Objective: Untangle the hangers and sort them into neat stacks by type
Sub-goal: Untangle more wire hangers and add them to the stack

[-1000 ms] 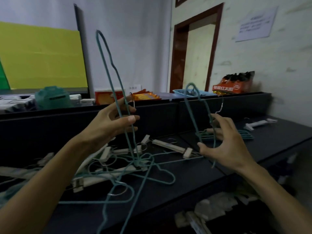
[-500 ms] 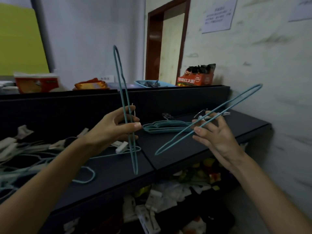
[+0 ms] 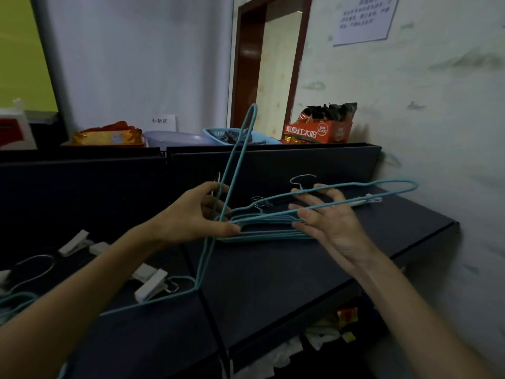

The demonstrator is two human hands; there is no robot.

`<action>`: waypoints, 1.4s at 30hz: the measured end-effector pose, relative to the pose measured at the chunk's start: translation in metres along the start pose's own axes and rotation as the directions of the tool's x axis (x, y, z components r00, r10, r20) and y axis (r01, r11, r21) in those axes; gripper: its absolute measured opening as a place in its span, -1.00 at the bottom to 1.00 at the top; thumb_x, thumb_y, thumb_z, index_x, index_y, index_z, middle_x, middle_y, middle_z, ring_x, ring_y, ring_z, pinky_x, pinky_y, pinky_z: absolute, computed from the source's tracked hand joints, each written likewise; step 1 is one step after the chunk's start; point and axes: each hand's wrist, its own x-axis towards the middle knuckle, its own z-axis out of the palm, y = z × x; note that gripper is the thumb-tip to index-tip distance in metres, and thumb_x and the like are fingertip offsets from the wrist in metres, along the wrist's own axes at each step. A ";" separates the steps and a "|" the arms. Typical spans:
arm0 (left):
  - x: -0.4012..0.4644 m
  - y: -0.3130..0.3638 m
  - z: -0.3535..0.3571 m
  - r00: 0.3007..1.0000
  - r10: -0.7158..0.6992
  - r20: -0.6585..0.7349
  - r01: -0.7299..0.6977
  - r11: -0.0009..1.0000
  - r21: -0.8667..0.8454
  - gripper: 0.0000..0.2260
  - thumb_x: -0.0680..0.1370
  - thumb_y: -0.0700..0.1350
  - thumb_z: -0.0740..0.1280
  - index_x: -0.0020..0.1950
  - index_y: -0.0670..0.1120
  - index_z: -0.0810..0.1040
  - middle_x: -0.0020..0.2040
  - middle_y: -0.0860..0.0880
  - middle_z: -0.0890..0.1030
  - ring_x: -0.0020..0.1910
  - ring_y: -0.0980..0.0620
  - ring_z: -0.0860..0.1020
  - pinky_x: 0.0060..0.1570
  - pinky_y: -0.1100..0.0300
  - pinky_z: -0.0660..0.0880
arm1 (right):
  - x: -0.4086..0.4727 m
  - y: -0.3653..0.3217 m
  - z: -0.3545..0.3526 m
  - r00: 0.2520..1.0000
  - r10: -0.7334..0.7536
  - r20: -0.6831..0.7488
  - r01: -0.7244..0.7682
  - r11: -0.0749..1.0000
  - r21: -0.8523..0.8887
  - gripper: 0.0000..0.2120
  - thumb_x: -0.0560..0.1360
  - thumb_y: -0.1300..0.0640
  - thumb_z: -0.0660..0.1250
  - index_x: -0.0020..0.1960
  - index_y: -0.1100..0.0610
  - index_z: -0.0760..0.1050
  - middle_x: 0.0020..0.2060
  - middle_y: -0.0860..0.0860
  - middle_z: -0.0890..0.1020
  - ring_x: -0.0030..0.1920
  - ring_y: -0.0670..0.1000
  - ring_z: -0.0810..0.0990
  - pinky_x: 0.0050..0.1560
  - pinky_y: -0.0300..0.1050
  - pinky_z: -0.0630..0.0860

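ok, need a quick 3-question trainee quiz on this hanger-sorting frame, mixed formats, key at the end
1. True or false: the left hand holds a teal wire hanger that stands nearly upright.
2. Multiple choice: where is the hanger in the right hand relative to the teal stack on the dark shelf?
A. lying flat under the stack
B. roughly level, just above the stack
C. hooked on the blue basket
3. Fill in: the loose white items on the shelf by the left forearm are clip ______.

Key: 1 true; 2 B; 3 hangers (white plastic clips with metal hooks).
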 end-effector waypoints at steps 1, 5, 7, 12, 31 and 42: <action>0.008 -0.004 -0.001 1.000 0.012 -0.009 -0.012 1.000 0.016 -0.29 0.20 -0.03 0.58 0.30 0.01 0.38 0.04 -0.15 0.60 0.01 -0.07 0.62 0.04 0.04 0.59 | 0.009 0.003 -0.002 1.000 0.014 0.006 -0.014 1.000 0.004 -0.16 0.06 0.05 0.69 0.23 0.05 0.33 0.20 0.11 0.60 0.24 0.13 0.55 0.11 0.06 0.57; 0.036 -0.019 -0.006 0.997 0.042 -0.072 -0.039 0.998 0.044 -0.34 0.19 0.10 0.62 0.19 0.10 0.40 -0.05 -0.15 0.63 -0.05 -0.14 0.63 -0.02 -0.03 0.60 | 0.037 0.014 -0.013 0.998 0.060 0.037 -0.060 0.998 -0.001 -0.13 0.07 0.04 0.68 0.27 0.06 0.32 0.22 0.07 0.59 0.25 0.10 0.55 0.14 0.06 0.56; 0.046 -0.025 -0.006 0.995 0.047 -0.087 -0.039 0.996 0.081 -0.31 0.14 0.17 0.58 0.19 0.11 0.40 -0.07 -0.13 0.63 -0.07 -0.12 0.64 -0.03 -0.05 0.60 | 0.047 0.019 -0.021 0.996 0.075 0.051 -0.074 0.997 -0.023 -0.14 0.07 0.03 0.68 0.26 0.06 0.34 0.22 0.05 0.59 0.24 0.10 0.56 0.15 0.07 0.55; 0.064 -0.036 -0.009 0.988 0.081 -0.133 -0.049 0.972 0.231 -0.30 0.15 0.23 0.55 0.22 0.16 0.40 -0.06 -0.02 0.61 -0.06 0.00 0.63 -0.04 -0.02 0.60 | 0.072 0.021 -0.052 0.995 0.082 0.059 -0.081 0.997 -0.011 -0.10 0.08 0.04 0.68 0.32 0.10 0.34 0.23 0.05 0.58 0.20 0.14 0.58 0.14 0.09 0.56; 0.098 -0.064 0.035 0.984 -0.161 -0.081 0.170 0.686 0.707 -0.08 0.24 0.30 0.48 0.48 0.01 0.20 0.03 0.13 0.52 -0.05 0.15 0.53 -0.01 0.24 0.50 | 0.122 0.068 -0.173 0.951 0.194 0.239 0.042 0.689 -0.724 -0.20 0.10 -0.25 0.58 0.28 -0.17 0.39 0.13 -0.22 0.58 0.21 -0.26 0.47 0.19 -0.31 0.36; 0.094 -0.072 0.045 0.926 -0.362 -0.105 0.277 0.467 0.839 -0.04 0.36 0.25 0.44 0.56 0.01 -0.05 0.31 0.03 0.35 0.23 0.06 0.37 0.17 0.16 0.43 | 0.126 0.079 -0.170 0.912 0.128 0.390 0.288 0.476 -0.831 -0.34 0.29 -0.06 0.56 0.33 -0.11 0.38 0.08 -0.24 0.51 0.15 -0.19 0.49 0.29 -0.11 0.42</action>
